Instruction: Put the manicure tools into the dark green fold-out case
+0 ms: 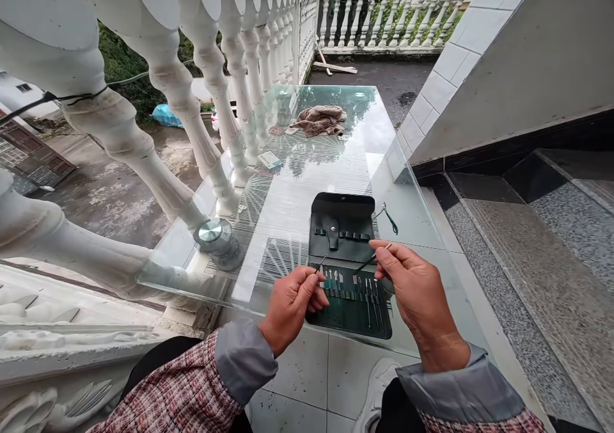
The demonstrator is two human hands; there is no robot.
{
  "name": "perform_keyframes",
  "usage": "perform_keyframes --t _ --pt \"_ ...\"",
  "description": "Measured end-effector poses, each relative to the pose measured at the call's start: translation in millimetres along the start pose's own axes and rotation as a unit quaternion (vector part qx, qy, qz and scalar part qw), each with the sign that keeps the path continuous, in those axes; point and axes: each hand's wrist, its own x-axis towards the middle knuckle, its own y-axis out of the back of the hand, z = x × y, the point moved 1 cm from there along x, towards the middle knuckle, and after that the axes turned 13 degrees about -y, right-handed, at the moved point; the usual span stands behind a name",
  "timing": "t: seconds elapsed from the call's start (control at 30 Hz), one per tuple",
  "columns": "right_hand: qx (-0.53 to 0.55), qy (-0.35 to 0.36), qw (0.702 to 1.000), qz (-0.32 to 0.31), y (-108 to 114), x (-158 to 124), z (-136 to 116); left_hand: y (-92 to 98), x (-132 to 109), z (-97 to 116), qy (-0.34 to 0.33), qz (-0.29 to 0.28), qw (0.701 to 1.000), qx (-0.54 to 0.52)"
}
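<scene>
Head view: open case (341, 219) lying on counter (297, 196); slim tools (369, 295) sitting in its loops;
Left hand (292, 305): pinching a thin pick (321, 263);
Right hand (412, 292): clamping a probe (371, 260)

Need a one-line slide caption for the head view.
Left hand pinches a small pick, right hand a thin probe, over an open tool case on a glass table.

The table top (297, 183) is clear, smooth, glossy glass that mirrors the sky, with a brushed metal disc (210, 231) at its corner. The open tool case (341, 228) looks like matt black leather or leatherette. The slim pick (320, 263) in the left hand (292, 305), the slim probe (371, 259) in the right hand (417, 299) and the row of tools (369, 295) are bare shiny metal, the rag (319, 119) is soft crumpled cloth, the balusters (167, 81) are smooth and white-painted, and the floor tiles (297, 369) are glossy.
</scene>
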Motion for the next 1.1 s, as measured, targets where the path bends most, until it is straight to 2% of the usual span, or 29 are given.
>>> perform_keyframes --t 0.13,0.33,0.53,0.83,1.1 --pt "-0.067 0.001 0.997 -0.029 -4 3 5 -0.3 -2 1 -0.015 -0.038 0.998 0.042" --pt "-0.142 0.02 0.99 -0.01 -5 4 8 -0.4 -2 2 0.0 -0.057 0.996 0.072" --pt "-0.129 0.025 0.991 0.006 -7 6 10 -0.4 -2 0 0.001 -0.062 0.994 0.087" --pt "-0.138 0.029 0.99 -0.015 -12 11 14 -1.2 -1 0 0.0 -0.067 0.993 0.093" --pt "-0.115 0.015 0.993 -0.006 -16 10 12 -1.0 -1 -1 -0.002 -0.071 0.992 0.1"
